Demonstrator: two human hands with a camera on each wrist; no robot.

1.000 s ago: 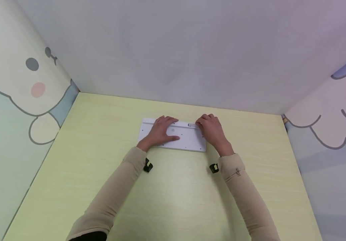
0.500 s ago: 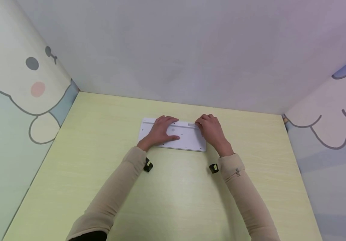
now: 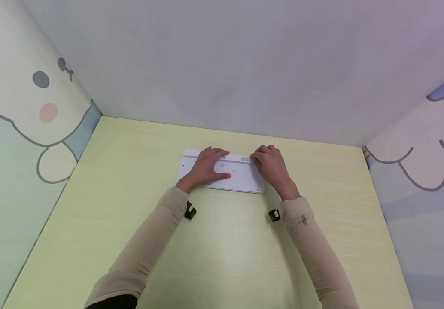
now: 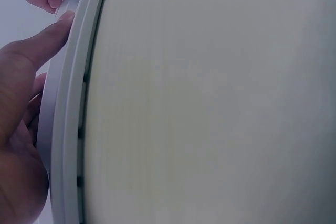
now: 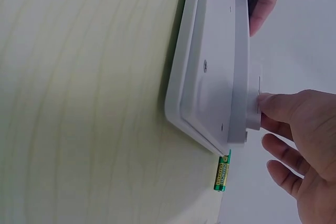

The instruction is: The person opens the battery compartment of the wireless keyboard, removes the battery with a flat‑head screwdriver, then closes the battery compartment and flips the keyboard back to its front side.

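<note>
A white keyboard [image 3: 241,177] lies face down on the table, its screw-dotted underside up and its raised bar along the far edge. My left hand [image 3: 203,166] holds it left of centre, thumb lying across the underside and fingers over the far edge. At the bar's right end, my right hand [image 3: 270,165] pinches a small white battery cover [image 5: 254,111] at the battery slot [image 3: 246,159]. In the right wrist view the thumb presses against this cover, while the other fingers curl loosely behind. The slot's inside is hidden.
A green and yellow battery [image 5: 222,173] lies on the table just past the keyboard's corner; the right hand hides it in the head view. Black wrist camera mounts [image 3: 274,215] hang near both cuffs. A grey wall [image 3: 222,64] rises behind the pale wooden table [image 3: 226,249].
The dark outline at the slot beside my right fingertips has grown paler. Both hands stay in nearly the same place and the keyboard keeps its position.
</note>
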